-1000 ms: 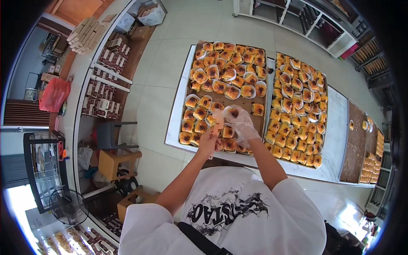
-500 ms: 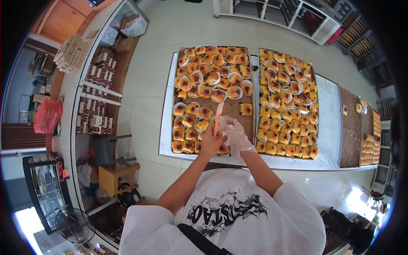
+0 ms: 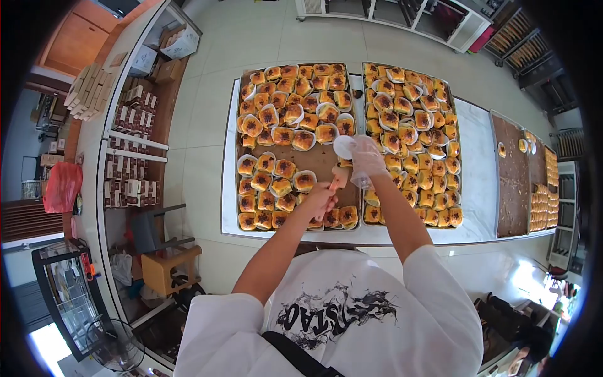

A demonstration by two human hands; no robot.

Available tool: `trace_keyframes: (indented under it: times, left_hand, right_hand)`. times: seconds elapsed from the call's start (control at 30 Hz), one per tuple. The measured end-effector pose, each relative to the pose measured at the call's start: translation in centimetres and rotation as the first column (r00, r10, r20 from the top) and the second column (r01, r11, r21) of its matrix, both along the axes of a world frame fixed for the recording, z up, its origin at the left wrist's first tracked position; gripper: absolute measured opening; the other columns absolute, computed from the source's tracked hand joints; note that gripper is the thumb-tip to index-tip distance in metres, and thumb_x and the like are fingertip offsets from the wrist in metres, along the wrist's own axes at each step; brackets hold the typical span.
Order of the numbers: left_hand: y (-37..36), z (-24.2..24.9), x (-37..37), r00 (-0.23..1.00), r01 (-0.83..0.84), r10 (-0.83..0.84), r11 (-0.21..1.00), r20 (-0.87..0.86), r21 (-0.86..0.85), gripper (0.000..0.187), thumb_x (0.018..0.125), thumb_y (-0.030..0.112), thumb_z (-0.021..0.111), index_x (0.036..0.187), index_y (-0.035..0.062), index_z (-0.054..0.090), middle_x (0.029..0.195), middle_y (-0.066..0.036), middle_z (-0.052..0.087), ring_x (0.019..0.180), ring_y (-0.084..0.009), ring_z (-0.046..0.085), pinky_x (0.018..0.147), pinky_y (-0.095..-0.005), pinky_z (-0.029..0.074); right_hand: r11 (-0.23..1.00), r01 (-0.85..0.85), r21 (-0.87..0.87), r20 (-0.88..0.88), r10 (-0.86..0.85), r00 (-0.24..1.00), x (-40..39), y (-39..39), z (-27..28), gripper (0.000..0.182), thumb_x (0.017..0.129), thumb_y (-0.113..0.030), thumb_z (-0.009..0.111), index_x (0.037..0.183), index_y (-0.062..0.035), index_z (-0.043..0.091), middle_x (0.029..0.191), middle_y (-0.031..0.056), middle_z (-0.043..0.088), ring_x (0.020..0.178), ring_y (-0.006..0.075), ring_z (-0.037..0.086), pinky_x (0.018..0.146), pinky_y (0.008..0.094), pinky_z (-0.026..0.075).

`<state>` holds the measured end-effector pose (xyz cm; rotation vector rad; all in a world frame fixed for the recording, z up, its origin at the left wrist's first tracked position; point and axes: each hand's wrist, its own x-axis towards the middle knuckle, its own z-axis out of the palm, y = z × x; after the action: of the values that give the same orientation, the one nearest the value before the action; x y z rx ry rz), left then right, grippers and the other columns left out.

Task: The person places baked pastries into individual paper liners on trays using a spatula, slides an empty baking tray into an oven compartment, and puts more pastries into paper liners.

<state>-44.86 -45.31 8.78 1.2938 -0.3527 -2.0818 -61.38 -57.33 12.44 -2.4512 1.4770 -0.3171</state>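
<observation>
My left hand (image 3: 321, 200) is closed round the handle of a small spatula (image 3: 340, 178), whose pale, broad end points away from me over the left baking tray (image 3: 308, 159). My right hand (image 3: 368, 159), in a clear plastic glove, grips a white paper baking cup (image 3: 343, 147) above the tray's right edge. Just below that cup a lone bun is partly hidden by the hands. Nearby on the tray sits a bun in a paper cup (image 3: 304, 181). Golden buns with dark topping (image 3: 284, 136) fill the tray's far part and near left corner, some in paper cups.
A second tray of buns (image 3: 411, 164) stands to the right on the white table (image 3: 475, 182). Further right lies a mostly bare brown tray (image 3: 514, 182). A shelf counter with boxes (image 3: 132, 157) and a wooden stool (image 3: 169, 270) stand at left.
My right hand has moved up and right, away from my left, and now shows a paper cup. A bun in a cup is visible where both hands were. The view has shifted slightly.
</observation>
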Motion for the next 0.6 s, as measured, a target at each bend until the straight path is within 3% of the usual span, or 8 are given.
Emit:
trace_keyframes:
  times: [0.1,0.17,0.27,0.37,0.43,0.47,0.53,0.6]
  left_hand:
    - [-1.2,-0.1,-1.1,0.990,-0.003,0.015,0.996,0.137,-0.086,0.007,0.089,0.008,0.049,0.094,0.0042,0.048,0.064,-0.007,0.050,0.041,-0.0100,0.040,0.034,-0.0254,0.031]
    - [-0.2,0.3,0.3,0.998,-0.026,0.031,0.995,0.047,-0.101,0.008,0.089,0.008,0.050,0.096,0.0041,0.050,0.064,-0.006,0.050,0.041,-0.0090,0.040,0.035,-0.0235,0.031]
    - [2.8,3.1,3.5,0.994,-0.048,0.041,0.996,-0.100,-0.069,0.013,0.089,0.007,0.050,0.101,0.0037,0.051,0.065,-0.005,0.050,0.042,-0.0080,0.040,0.036,-0.0213,0.031]
    - [5.3,6.2,5.0,0.988,-0.061,0.057,0.998,-0.143,-0.026,0.018,0.089,0.006,0.050,0.106,0.0035,0.051,0.065,-0.005,0.049,0.042,-0.0076,0.040,0.037,-0.0201,0.030]
    - [6.1,6.6,5.4,0.990,-0.079,0.076,0.997,-0.116,-0.016,0.018,0.089,0.006,0.049,0.107,0.0036,0.051,0.064,-0.004,0.049,0.044,-0.0079,0.040,0.038,-0.0208,0.030]
    - [6.2,6.5,5.3,0.993,-0.087,0.083,0.995,-0.079,-0.044,0.017,0.089,0.006,0.049,0.106,0.0037,0.051,0.064,-0.004,0.049,0.044,-0.0081,0.041,0.038,-0.0214,0.031]
    - [6.3,6.2,5.1,0.994,-0.107,0.107,0.989,-0.003,-0.098,0.016,0.089,0.006,0.049,0.105,0.0039,0.051,0.064,-0.004,0.049,0.044,-0.0085,0.041,0.038,-0.0226,0.031]
    - [6.2,7.3,5.4,0.975,-0.188,0.200,0.975,0.093,-0.120,0.013,0.088,0.006,0.048,0.101,0.0040,0.050,0.064,-0.004,0.049,0.044,-0.0092,0.043,0.038,-0.0237,0.032]
  right_hand:
    - [0.979,0.001,0.203,-0.051,0.009,0.999,1.3,-0.4,1.1,0.027,0.080,-0.015,0.052,0.105,-0.0042,0.058,0.104,0.0152,0.057,0.099,0.0322,0.054,0.086,0.0380,0.044]
    - [0.949,-0.041,0.311,0.047,0.027,0.999,0.8,-0.9,-0.4,0.023,0.081,-0.016,0.052,0.099,-0.0043,0.061,0.101,0.0148,0.058,0.098,0.0319,0.055,0.084,0.0391,0.045]
    - [0.991,-0.041,0.127,0.196,0.016,0.980,-1.6,0.2,-6.2,0.022,0.085,-0.017,0.049,0.095,-0.0030,0.063,0.098,0.0163,0.057,0.096,0.0326,0.055,0.084,0.0391,0.045]
    - [0.998,0.026,0.059,0.115,-0.032,0.993,-1.4,4.1,0.9,0.026,0.086,-0.020,0.050,0.100,-0.0009,0.060,0.098,0.0161,0.059,0.093,0.0326,0.056,0.084,0.0375,0.045]
    - [0.975,-0.215,-0.050,0.021,0.216,0.976,-0.9,4.4,-2.2,0.032,0.087,-0.024,0.051,0.105,0.0014,0.058,0.098,0.0152,0.061,0.091,0.0305,0.057,0.083,0.0364,0.045]
    - [0.967,-0.122,0.224,0.261,0.061,0.963,0.5,4.6,-2.7,0.036,0.086,-0.027,0.053,0.108,0.0016,0.057,0.100,0.0152,0.061,0.092,0.0289,0.058,0.083,0.0359,0.045]
    - [0.678,-0.137,0.722,0.510,-0.388,0.768,5.6,5.6,0.5,0.045,0.084,-0.033,0.058,0.113,0.0021,0.054,0.104,0.0150,0.061,0.095,0.0255,0.058,0.084,0.0348,0.045]
    - [0.688,-0.184,0.701,0.512,-0.306,0.803,8.3,5.6,4.0,0.057,0.080,-0.034,0.065,0.122,0.0005,0.048,0.118,0.0175,0.054,0.108,0.0265,0.053,0.090,0.0337,0.042]
